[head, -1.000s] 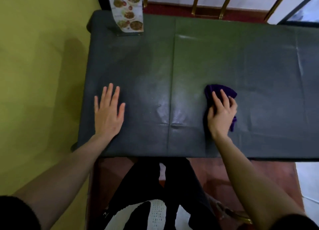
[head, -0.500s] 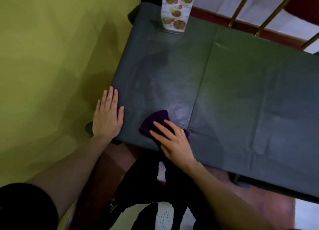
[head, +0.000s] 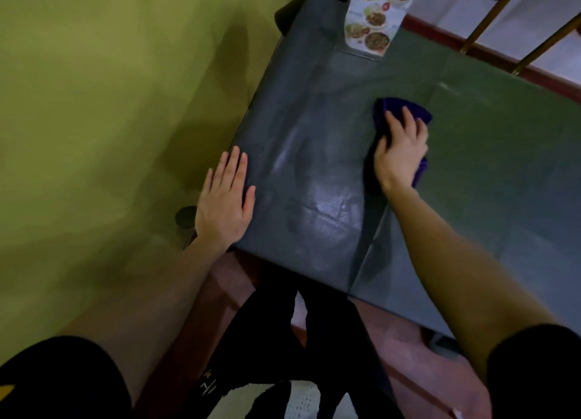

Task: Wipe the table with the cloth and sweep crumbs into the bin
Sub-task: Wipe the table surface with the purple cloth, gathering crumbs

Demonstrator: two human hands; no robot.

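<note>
A yellow-green wall (head: 110,104) is running along my left; reddish floor (head: 408,355) is showing below, brass chair legs (head: 490,19) standing beyond.

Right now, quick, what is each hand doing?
Left hand: open, fingers straight, resting flat on the table at its edge.
Right hand: fingers curled on the purple cloth, pressing it on the table.

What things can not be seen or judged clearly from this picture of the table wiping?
- Bin: not in the head view at all.
- Crumbs: none can be made out on the table; too small and dim.
- Cloth: mostly hidden under the right hand.
- Menu card: top cut off by the frame edge; print blurred.
- Table's right end: cut off by the edge.
- Left hand lies flat, hiding the table's edge.
</note>
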